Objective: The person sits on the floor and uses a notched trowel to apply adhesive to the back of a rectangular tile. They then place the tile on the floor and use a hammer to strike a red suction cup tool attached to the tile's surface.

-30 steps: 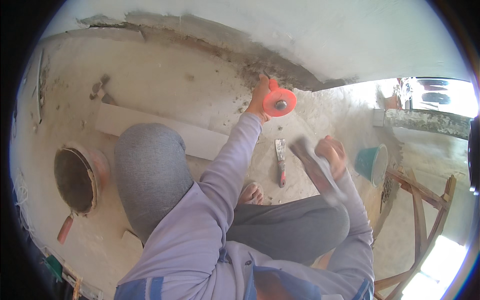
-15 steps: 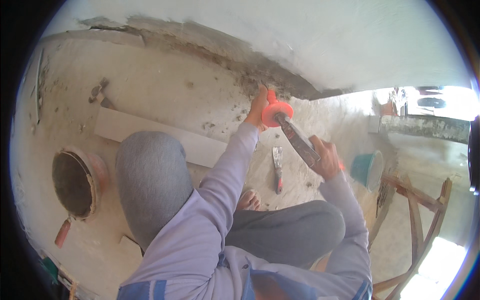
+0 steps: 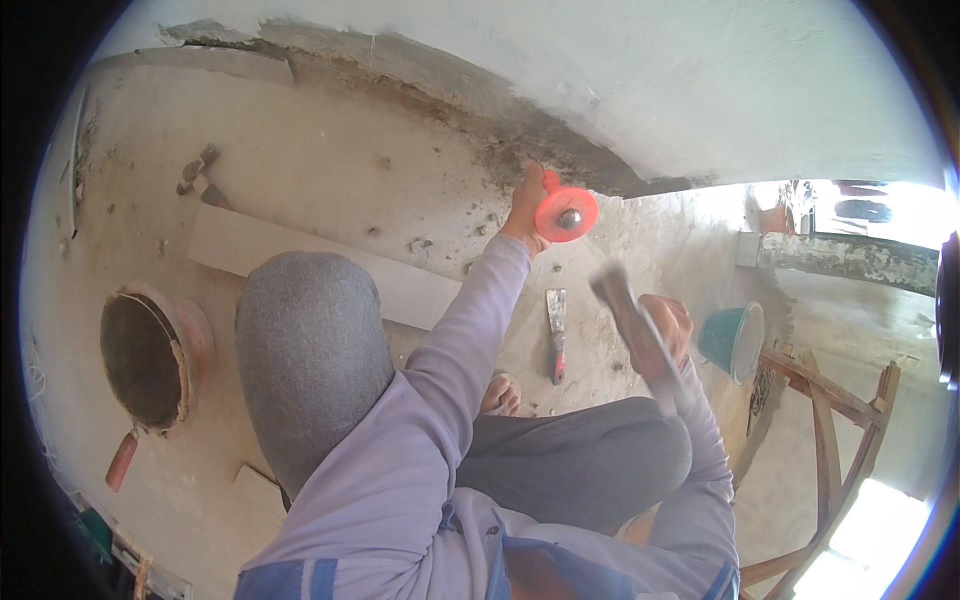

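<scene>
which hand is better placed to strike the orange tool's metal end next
Right, most likely. The right hand holds the hammer, motion-blurred and apart from the orange tool, whose metal end is exposed. The left hand is occupied gripping that tool.

The orange-red disc-shaped guard (image 3: 585, 205) looks like smooth plastic around a shiny, rounded metal chisel head (image 3: 569, 218). Pale residue dulls the metal blade of the narrow red-handled scraper (image 3: 557, 340). The teal round bucket (image 3: 721, 336) seems plastic. Matt grey cloth trousers (image 3: 315, 350), a brown rough-wood frame (image 3: 827, 450), gritty beige floor (image 3: 330, 160), smoother white wall (image 3: 700, 90).
</scene>
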{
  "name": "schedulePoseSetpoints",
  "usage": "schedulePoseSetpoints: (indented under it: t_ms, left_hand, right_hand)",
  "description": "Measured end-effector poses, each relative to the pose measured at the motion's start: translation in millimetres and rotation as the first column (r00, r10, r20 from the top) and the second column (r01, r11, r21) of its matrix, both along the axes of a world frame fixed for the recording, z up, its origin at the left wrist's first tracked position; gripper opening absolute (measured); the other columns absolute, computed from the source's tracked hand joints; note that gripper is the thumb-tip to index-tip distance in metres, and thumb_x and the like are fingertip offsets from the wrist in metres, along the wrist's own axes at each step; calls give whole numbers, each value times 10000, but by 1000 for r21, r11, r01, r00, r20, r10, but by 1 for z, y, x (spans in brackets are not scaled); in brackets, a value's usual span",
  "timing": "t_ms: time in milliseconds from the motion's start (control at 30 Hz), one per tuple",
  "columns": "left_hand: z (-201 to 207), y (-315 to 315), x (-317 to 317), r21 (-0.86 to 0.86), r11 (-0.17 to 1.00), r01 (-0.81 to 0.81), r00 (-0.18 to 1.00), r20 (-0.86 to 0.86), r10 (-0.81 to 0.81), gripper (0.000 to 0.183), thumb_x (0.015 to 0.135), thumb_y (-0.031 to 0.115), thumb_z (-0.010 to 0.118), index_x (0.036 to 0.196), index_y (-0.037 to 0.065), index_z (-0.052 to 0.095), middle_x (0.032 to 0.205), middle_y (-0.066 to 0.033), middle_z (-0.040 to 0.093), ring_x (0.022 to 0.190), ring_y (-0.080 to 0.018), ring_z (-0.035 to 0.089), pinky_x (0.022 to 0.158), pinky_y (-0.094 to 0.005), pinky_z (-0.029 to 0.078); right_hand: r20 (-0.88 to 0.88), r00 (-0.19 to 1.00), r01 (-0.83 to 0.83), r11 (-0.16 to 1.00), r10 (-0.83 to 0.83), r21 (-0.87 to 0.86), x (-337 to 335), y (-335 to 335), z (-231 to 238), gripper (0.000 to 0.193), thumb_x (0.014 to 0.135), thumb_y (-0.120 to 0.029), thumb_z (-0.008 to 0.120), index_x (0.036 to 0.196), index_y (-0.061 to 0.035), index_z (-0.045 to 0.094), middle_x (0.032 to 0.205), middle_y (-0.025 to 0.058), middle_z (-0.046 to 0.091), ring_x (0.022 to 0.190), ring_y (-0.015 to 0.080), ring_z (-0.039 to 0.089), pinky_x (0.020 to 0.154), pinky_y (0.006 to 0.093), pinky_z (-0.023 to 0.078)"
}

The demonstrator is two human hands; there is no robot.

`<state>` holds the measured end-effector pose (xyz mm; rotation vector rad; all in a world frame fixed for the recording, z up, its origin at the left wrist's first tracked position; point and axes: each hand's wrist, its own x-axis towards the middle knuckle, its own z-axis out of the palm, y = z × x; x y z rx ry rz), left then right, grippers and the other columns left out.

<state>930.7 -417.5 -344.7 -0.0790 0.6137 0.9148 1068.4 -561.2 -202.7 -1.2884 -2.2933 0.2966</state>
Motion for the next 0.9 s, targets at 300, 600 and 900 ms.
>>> schedulePoseSetpoints:
  t_ms: [300, 600, 900]
  left_hand:
    - [-41, 8, 0, -219, 973, -76, 973, 196, 120, 348, 972, 425, 388, 961, 99, 507, 848, -31, 511, 812, -210, 568, 768, -394, 523]
    - [-37, -29, 35, 9, 997, -73, 985, 155, 70, 440, 948, 534, 372, 923, 111, 490, 816, -26, 492, 728, -151, 534, 667, -334, 501]
    - [-44, -23, 17, 119, 993, 7, 998, 59, -14, 437, 949, 526, 373, 997, 107, 489, 785, -49, 519, 704, -154, 543, 672, -311, 512]
  right_hand:
    - [64, 975, 222, 940, -213, -259, 16, -4, -16, 215, 733, -170, 634, 818, -10, 518, 604, 184, 524, 544, 367, 558, 483, 390, 412]
    - [30, 947, 316, 915, -319, -252, 11, -24, 0, 388, 836, -404, 584, 799, -19, 545, 601, 143, 499, 515, 333, 543, 465, 376, 399]
    - [113, 982, 176, 957, -153, -230, 7, -25, -2, 522, 899, -528, 458, 808, -21, 540, 584, 131, 500, 506, 320, 541, 463, 393, 406]
